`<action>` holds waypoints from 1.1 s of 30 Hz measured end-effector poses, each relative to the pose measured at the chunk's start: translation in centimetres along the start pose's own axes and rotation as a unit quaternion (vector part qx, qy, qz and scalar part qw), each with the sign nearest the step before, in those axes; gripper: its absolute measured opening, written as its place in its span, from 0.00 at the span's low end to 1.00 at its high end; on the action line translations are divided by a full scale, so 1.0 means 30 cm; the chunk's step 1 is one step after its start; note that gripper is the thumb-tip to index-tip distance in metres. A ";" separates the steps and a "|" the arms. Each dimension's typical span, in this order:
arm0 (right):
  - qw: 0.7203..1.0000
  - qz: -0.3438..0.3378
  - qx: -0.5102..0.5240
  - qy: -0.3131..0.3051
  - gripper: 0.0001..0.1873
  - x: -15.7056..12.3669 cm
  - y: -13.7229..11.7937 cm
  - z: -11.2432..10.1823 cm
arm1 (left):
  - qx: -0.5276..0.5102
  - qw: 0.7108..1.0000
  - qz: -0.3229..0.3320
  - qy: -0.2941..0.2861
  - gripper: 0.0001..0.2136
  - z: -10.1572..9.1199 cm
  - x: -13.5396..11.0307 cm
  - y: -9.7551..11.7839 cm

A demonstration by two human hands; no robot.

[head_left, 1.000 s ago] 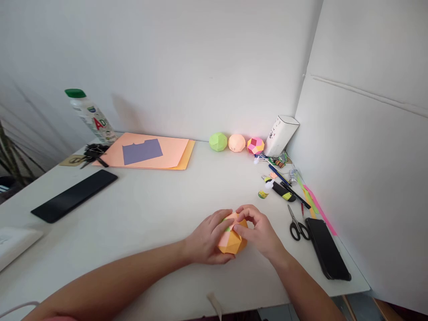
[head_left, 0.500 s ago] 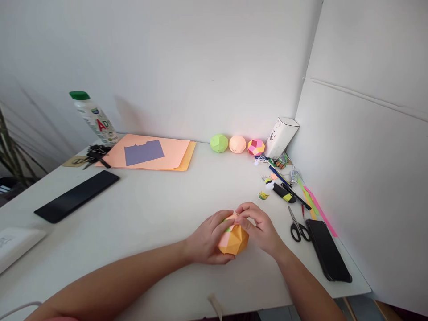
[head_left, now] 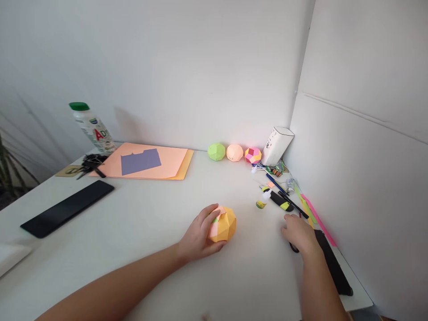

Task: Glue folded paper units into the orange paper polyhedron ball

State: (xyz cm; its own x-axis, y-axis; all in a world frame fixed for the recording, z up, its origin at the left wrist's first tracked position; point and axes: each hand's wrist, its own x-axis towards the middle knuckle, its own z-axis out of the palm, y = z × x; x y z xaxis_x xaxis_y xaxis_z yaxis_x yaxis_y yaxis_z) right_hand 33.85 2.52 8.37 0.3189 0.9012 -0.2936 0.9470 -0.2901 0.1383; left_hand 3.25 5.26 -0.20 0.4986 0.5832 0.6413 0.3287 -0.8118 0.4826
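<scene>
My left hand is wrapped round a faceted paper ball, mostly orange-yellow with pale peach and a bit of green on its left side. A peach flap at the ball's top stands slightly raised near my fingertips. Over on the right, my right hand has its fingers curled down over the scissors. Only part of a black handle shows below the hand; the blades and the fingertip contact are hidden. A small glue bottle with a white top is between the two hands, farther back.
A utility knife, pens and paper strips lie along the right wall. A black phone is beside my right forearm. Green, peach and multicoloured balls line the back. Paper sheets lie back left.
My right hand has left the paper ball and moved right onto the scissors. My left hand keeps hold of the ball, now slightly farther left. The camera view has shifted a little.
</scene>
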 end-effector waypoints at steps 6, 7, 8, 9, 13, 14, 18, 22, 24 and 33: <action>0.999 0.034 0.003 -0.013 0.15 0.026 -0.004 0.007 | -0.008 1.000 0.006 -0.010 0.35 0.004 -0.005 0.007; 0.999 0.042 0.005 -0.015 0.16 0.028 0.000 0.008 | -0.010 1.000 0.007 -0.011 0.35 0.004 -0.005 0.009; 0.999 0.049 0.007 -0.017 0.15 0.029 0.004 0.009 | -0.011 1.000 0.006 -0.013 0.35 0.003 -0.005 0.010; 0.998 0.054 0.008 -0.020 0.15 0.030 0.007 0.011 | -0.011 1.000 0.006 -0.014 0.35 0.003 -0.005 0.011; 0.998 0.049 0.016 -0.021 0.13 0.028 0.003 0.017 | -0.018 1.000 0.003 -0.020 0.36 0.004 -0.003 0.014; 0.999 0.039 0.021 -0.016 0.12 0.026 -0.002 0.018 | -0.019 1.000 0.002 -0.021 0.36 0.004 -0.003 0.014; 0.997 -0.046 0.062 0.014 0.10 0.003 -0.028 0.011 | -0.025 1.000 0.005 -0.017 0.37 0.007 -0.003 0.016; 0.972 -0.188 0.134 0.050 0.13 -0.032 -0.088 0.015 | -0.030 0.999 0.011 -0.018 0.35 0.010 -0.005 0.017; 0.953 -0.247 0.162 0.066 0.13 -0.044 -0.134 0.030 | -0.033 0.999 0.009 -0.021 0.36 0.011 -0.007 0.016; 0.941 -0.287 0.155 0.093 0.13 -0.065 -0.119 0.032 | -0.042 0.996 -0.073 0.004 0.33 0.017 -0.016 0.014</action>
State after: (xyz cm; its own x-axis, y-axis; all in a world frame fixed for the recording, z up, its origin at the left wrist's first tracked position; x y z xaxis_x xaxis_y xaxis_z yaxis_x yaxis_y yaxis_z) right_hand 29.90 1.49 7.55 -0.2335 0.9704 -0.0617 0.9360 0.2071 -0.2846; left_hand 3.55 4.61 -0.61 0.4434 0.6949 0.5662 0.3291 -0.7138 0.6182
